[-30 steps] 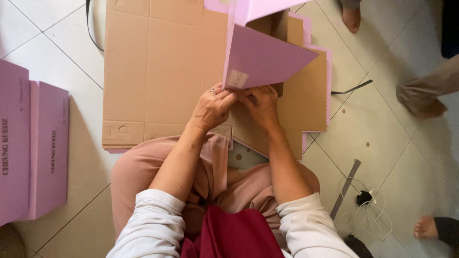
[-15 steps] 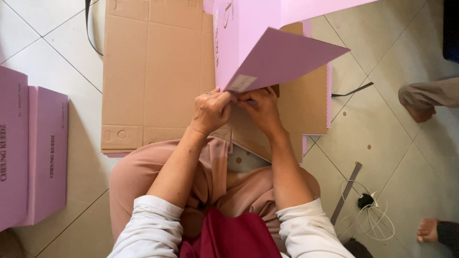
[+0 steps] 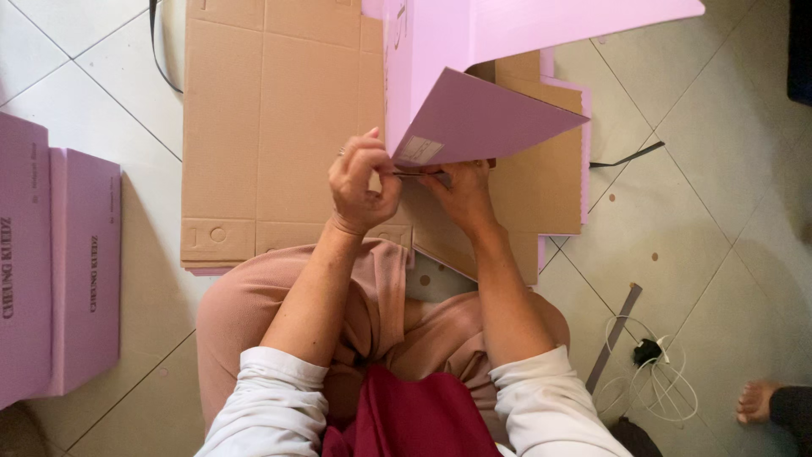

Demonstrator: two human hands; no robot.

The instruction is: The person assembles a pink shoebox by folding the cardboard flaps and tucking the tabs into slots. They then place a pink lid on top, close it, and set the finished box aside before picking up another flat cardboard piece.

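Pinching the lower edge of a pink box [image 3: 474, 85], both hands meet under its folded flap [image 3: 486, 118]; the left hand [image 3: 364, 182] is curled shut on that edge, the right hand [image 3: 461, 199] grips just beside it, fingers partly hidden; the flap could crease or slip, judging by how high the box tilts above the lap; it rises away from the hands over flat cardboard [image 3: 271, 127] on the floor [image 3: 702, 211]; finished pink boxes [image 3: 59, 262] lie at the floor's left edge.
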